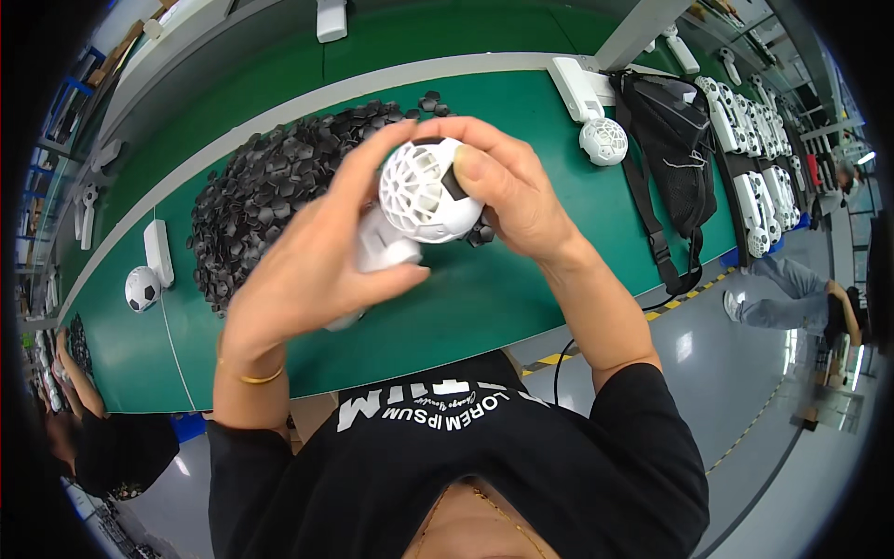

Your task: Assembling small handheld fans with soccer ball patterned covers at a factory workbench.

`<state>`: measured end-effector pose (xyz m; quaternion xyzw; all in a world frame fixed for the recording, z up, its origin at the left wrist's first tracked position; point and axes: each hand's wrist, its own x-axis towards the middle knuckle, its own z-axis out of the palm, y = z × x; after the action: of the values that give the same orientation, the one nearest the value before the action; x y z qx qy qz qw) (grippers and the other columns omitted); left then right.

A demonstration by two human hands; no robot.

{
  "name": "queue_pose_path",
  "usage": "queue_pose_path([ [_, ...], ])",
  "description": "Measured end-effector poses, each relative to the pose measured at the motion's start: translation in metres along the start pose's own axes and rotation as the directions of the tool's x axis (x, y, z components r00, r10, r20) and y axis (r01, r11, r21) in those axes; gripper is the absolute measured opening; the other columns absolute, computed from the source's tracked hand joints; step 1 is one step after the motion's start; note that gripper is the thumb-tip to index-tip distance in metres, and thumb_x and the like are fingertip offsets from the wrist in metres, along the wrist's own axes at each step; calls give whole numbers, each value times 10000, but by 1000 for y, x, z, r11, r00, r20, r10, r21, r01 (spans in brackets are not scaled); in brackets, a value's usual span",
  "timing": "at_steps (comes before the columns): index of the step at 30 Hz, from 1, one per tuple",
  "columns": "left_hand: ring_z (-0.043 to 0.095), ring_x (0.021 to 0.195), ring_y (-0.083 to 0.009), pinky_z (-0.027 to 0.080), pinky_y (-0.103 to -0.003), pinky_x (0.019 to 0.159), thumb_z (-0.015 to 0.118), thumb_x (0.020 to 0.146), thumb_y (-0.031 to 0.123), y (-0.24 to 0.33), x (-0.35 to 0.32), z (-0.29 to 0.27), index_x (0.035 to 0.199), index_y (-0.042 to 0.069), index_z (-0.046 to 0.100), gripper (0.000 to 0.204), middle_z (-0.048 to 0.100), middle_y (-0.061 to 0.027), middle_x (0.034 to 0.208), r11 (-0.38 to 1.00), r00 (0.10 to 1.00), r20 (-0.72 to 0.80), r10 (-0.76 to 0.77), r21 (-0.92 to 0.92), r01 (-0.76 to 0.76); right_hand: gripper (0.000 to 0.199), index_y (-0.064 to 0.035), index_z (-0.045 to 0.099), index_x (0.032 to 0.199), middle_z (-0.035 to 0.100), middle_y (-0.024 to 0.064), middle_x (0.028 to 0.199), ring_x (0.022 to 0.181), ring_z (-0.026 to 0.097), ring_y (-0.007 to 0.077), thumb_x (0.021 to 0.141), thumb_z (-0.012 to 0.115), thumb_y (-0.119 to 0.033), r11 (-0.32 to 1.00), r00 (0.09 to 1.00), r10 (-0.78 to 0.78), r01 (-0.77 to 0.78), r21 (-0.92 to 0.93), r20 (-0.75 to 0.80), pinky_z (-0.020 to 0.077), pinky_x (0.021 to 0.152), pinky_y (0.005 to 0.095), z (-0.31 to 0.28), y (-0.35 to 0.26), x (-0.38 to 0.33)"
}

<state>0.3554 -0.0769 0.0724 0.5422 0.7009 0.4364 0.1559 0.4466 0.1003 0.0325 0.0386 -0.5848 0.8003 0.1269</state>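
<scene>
I hold a white hand-held fan (419,200) with a round, ball-patterned grille up in front of me over the green table (521,121). My left hand (307,265) wraps around its white handle. My right hand (507,191) grips the round head from the right, thumb pressing a small black hexagon piece (453,184) against the grille. A gold bangle (261,377) circles my left wrist. The lower part of the handle is hidden behind my left palm.
A big heap of black hexagon pieces (270,200) lies on the table behind my hands. Finished fans lie at left (149,275) and at right (596,116). A black bag (675,154) and rows of white fans (759,154) sit at right. Other people stand at lower left and right.
</scene>
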Motion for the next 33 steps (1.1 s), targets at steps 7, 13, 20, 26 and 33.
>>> queue_pose_path([
  [7,565,940,-153,506,-294,773,666,700,24,-31,1,21,1453,61,234,869,524,-110,1195,872,964,-60,-258,-444,205,208,-21,667,1007,646,68,882,767,595,154,862,660,-170,345,963,-202,-98,-933,-176,484,685,299,-85,15,5],
  [13,528,1071,-187,461,-320,873,666,732,44,-39,1,27,1447,39,174,868,509,-138,1241,798,924,-87,-373,-537,272,139,-24,664,910,612,87,805,723,566,203,820,670,-130,53,990,-134,-39,-998,-46,475,696,331,-101,24,2],
  [20,501,1174,-222,433,-348,955,670,759,72,-43,3,39,1445,30,102,892,482,-153,1278,784,905,-153,-398,-569,249,107,-11,621,864,613,49,791,725,570,130,855,663,-109,422,970,-9,-217,-880,-244,473,685,268,-62,6,6],
  [26,500,1179,-252,426,-358,971,698,779,114,-44,3,53,1435,-11,29,945,457,-191,1293,853,901,-263,-344,-489,182,112,-13,587,929,600,-11,824,740,547,45,888,662,-86,936,939,-155,40,-350,-308,452,666,187,16,26,0],
  [33,497,1192,-261,414,-368,997,712,805,145,-45,5,60,1411,-41,-79,1014,453,-211,1292,862,902,-293,-318,-485,146,145,-18,570,887,583,-14,778,687,506,46,880,675,-118,873,849,-350,142,-467,-396,432,616,199,33,44,8],
])
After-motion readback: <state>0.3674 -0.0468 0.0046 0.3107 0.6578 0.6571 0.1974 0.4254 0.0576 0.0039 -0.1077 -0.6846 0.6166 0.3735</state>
